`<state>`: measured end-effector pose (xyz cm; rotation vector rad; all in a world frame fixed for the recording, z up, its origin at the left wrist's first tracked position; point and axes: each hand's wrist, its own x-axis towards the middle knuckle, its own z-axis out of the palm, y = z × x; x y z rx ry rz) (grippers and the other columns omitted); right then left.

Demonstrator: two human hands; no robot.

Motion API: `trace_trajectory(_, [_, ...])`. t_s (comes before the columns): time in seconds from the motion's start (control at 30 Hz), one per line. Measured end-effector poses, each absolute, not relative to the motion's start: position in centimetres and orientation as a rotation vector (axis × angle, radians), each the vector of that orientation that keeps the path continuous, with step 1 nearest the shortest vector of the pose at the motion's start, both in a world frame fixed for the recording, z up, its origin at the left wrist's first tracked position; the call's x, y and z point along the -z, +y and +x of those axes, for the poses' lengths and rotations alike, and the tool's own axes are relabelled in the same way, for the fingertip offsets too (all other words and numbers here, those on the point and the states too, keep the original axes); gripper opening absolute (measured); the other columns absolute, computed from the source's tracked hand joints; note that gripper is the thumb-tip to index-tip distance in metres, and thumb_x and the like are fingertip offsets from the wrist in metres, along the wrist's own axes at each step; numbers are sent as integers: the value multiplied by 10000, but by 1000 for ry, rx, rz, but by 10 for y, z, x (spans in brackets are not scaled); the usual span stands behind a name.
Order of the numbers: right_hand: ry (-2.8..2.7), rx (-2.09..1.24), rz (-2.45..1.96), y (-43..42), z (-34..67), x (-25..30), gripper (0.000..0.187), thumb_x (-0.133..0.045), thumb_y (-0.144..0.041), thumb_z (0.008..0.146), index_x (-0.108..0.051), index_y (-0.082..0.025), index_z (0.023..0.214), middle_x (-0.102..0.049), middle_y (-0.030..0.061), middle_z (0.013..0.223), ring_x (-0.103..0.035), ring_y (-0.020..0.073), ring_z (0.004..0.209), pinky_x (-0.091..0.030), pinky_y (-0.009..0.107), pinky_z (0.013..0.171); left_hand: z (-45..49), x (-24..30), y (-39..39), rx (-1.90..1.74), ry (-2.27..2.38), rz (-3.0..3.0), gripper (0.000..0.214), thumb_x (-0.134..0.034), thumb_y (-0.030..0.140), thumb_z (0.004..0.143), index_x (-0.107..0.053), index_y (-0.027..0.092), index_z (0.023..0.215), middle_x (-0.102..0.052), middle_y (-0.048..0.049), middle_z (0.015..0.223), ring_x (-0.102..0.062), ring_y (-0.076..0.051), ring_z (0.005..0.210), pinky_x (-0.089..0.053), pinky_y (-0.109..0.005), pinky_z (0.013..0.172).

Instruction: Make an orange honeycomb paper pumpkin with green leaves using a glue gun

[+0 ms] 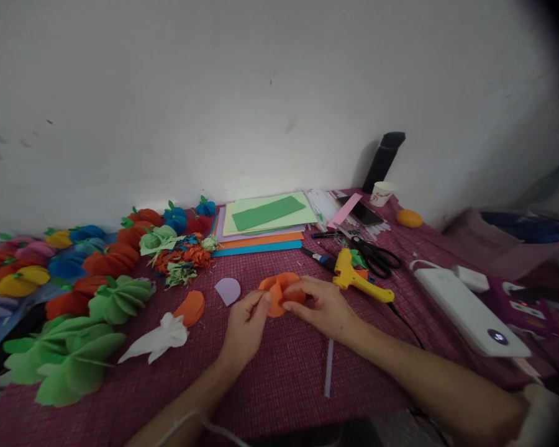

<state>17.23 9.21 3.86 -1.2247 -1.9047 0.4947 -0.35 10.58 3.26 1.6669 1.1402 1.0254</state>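
Between my two hands is an orange paper pumpkin (276, 297), made of folded paper discs that fan apart. My left hand (248, 323) pinches its left side between thumb and fingers. On the right side, my right hand (323, 307) has its thumb at the front and its fingers behind the folds. A lilac folded paper disc (228, 290) lies just left of the pumpkin. Farther left are orange folded discs (190, 308) beside a crumpled white tissue (161, 338). The yellow glue gun (361, 278) rests right of my right hand.
Finished paper pumpkins (112, 261) in several colours crowd the left side. Coloured paper sheets (265, 217) are stacked by the wall. Black scissors (377, 256), a utility knife (317, 257), a paper cup (382, 194), a black bottle (384, 162) and a white power bank (470, 310) occupy the right.
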Motion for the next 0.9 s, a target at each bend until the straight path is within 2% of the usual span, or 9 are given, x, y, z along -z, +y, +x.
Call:
trace_trajectory(0.07, [-1895, -492, -1230, 92, 173, -38, 98, -637, -251, 769, -656, -193, 846, -592, 3, 722, -554, 123, 641, -427, 236, 604, -4, -33, 106, -1037, 1157, 1652, 295, -455, 344, 839, -610, 142, 690, -484, 29, 614, -425, -105, 593, -346, -202, 549])
trace_trajectory(0.17, [-1886, -500, -1238, 93, 173, -37, 97, -615, -235, 784, -655, -195, 864, -606, 10, 748, -561, 127, 657, -432, 241, 618, -4, -33, 106, -1036, 1161, 1626, 274, -468, 351, 833, -629, 145, 752, -480, 37, 610, -421, -101, 580, -344, -194, 541])
trace_trajectory(0.37, [-1849, -489, -1273, 94, 173, -37, 106, -560, -220, 813, -649, -205, 868, -616, 13, 760, -558, 129, 655, -436, 249, 611, -5, -33, 105, -1021, 1100, 1606, 290, -467, 363, 835, -664, 150, 824, -589, 4, 713, -508, -134, 693, -411, -214, 651])
trace_trajectory(0.6, [-1864, -498, -1269, 93, 174, -38, 101, -582, -216, 795, -648, -196, 868, -621, 16, 774, -557, 128, 661, -428, 247, 607, -6, -29, 108, -1050, 1040, 1603, 232, -521, 332, 819, -696, 180, 818, -625, 5, 752, -536, -134, 727, -425, -229, 700])
trace_trajectory(0.9, [-1892, -484, -1241, 92, 173, -40, 116, -599, -252, 786, -641, -181, 869, -601, 22, 770, -563, 134, 682, -435, 248, 628, -5, -27, 108, -1060, 1081, 1633, 200, -550, 310, 794, -692, 170, 815, -620, -1, 715, -525, -120, 651, -419, -224, 627])
